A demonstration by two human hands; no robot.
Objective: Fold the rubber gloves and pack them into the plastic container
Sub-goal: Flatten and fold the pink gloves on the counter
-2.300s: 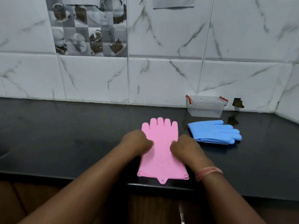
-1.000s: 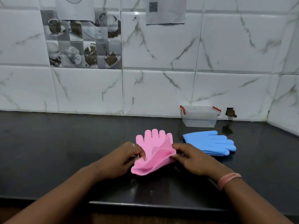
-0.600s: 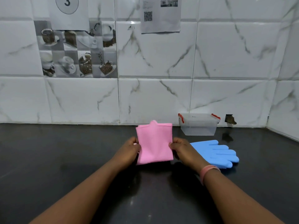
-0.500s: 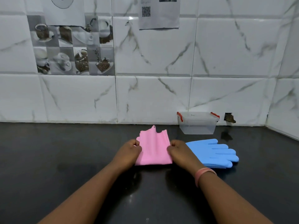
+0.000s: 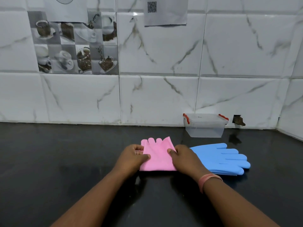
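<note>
A pink rubber glove (image 5: 157, 154) lies folded in half on the black counter, its fingertips showing past the far edge of the fold. My left hand (image 5: 133, 157) pinches its left edge, thumb on top. My right hand (image 5: 183, 157) pinches its right edge the same way. Flat blue gloves (image 5: 224, 158) lie just right of my right hand, fingers pointing right. A clear plastic container (image 5: 205, 126) with red clips stands against the wall behind the blue gloves; whether a lid is on it I cannot tell.
The black counter (image 5: 65, 161) runs left and toward me. A white marble-tiled wall (image 5: 155, 95) closes the back and meets a side wall at the far right. A hole in the tile (image 5: 238, 120) sits right of the container.
The pink glove was lying flat, then I lifted its cuff end and folded it over toward the fingers. Now the folded glove is down on the counter under both thumbs.
</note>
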